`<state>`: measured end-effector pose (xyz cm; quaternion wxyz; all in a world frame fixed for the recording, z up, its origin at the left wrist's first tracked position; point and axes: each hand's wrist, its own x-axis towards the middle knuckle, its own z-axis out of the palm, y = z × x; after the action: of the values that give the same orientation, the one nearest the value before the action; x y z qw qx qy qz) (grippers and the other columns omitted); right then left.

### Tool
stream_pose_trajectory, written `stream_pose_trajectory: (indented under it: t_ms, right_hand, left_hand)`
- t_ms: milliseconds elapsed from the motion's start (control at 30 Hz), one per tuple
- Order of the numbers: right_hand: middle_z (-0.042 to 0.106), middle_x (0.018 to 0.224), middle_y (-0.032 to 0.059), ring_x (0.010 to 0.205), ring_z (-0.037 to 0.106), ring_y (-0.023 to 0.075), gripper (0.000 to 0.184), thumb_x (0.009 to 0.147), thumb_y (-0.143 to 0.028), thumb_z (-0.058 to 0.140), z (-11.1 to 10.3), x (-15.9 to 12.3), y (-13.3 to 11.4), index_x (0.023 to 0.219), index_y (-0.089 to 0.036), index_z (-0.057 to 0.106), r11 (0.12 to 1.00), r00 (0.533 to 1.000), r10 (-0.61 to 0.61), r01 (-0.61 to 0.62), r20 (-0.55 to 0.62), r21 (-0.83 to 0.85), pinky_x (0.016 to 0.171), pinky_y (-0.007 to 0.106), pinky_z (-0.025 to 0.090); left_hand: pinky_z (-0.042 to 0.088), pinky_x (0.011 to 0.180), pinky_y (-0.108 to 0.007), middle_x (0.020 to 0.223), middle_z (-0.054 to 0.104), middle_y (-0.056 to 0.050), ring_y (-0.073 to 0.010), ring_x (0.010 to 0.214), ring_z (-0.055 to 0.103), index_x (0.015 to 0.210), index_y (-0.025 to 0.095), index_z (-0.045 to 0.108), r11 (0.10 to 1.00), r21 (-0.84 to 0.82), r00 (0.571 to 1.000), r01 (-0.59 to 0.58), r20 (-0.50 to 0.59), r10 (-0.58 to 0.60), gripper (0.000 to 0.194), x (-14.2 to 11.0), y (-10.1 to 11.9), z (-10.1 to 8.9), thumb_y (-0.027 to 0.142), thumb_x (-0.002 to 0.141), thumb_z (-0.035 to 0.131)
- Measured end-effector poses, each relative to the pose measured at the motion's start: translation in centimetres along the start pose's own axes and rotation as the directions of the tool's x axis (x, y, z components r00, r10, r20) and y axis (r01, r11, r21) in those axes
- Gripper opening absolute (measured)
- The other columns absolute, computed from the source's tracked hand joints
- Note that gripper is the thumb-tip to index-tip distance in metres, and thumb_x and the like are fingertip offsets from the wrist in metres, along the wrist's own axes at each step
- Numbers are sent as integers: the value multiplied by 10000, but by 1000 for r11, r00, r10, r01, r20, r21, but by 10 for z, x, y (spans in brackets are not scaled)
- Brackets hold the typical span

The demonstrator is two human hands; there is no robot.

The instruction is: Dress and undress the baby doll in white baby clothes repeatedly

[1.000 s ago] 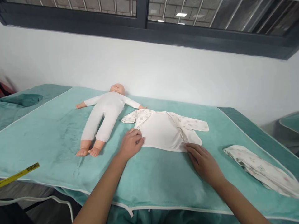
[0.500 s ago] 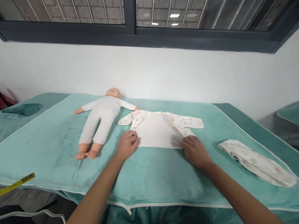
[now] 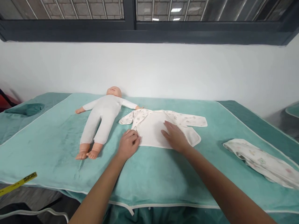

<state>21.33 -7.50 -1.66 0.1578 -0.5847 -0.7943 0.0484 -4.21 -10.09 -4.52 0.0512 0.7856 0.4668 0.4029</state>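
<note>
Baby shirt point(image 3: 151, 132): spread on the green blanket point(image 3: 149, 186) before me, between 1 white-clad doll point(image 3: 107, 107) and 1 patterned cloth point(image 3: 261, 162).
Left hand point(image 3: 128, 144): fingers curled at the shirt's left edge; I cannot tell whether they pinch it.
Right hand point(image 3: 175, 137): thumb apart from extended fingers, over the shirt's white middle.

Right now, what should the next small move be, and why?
I'd probably sweep the right hand lightly across the baby shirt to smooth it: that hand's fingers are extended over its white middle, while the left hand sits at the lower left corner, seemingly placed to steady it.
</note>
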Motion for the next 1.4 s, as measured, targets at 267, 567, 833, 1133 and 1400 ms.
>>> stream_pose_trajectory:
  t_ms: [267,567,833,1133,1400]
  right_hand:
    - [268,1575,188,1487,155,255,744,977,-539,185,27,12,14,1478,-8,333,989,994,-23,39,107,-142,1180,450,205]
    - [252,1579,191,1484,170,281,754,973,-550,204,25,2,7,1480,-8,341,984,990,-72,90,120,-154,1189,459,187]
    - [513,1435,97,1366,405,258,502,839,-400,592,30,32,-23,1296,-194,572,787,993,47,-103,107,609,1174,427,253]
    - [701,851,70,640,640,156,598,747,-311,737,43,92,-69,1255,-156,461,188,911,252,-376,326,907,527,252,486]
    - [556,692,-4,567,482,70,225,720,-256,753,39,99,-41,785,-161,560,-140,927,12,-371,376,918,501,197,410]
  left_hand:
    - [429,798,-372,943,667,-57,-216,900,576,840,210,588,994,90,998,60,-17,-59,78,-4,2,-1,215,877,520]
    - [436,787,-375,959,671,-65,-250,899,578,977,191,648,916,300,963,265,-132,-235,179,-16,4,4,164,806,602]
    - [417,691,-312,808,650,-57,-190,759,569,953,167,611,949,308,976,63,-218,6,171,-17,5,0,235,967,454]
    - [452,686,-263,807,636,-49,-160,754,588,1081,168,623,973,228,962,-27,-257,87,191,-18,6,-1,176,950,483]
    - [474,690,-256,826,651,-50,-146,758,598,1129,184,617,979,188,957,-77,-262,125,233,-18,6,-1,142,939,489]
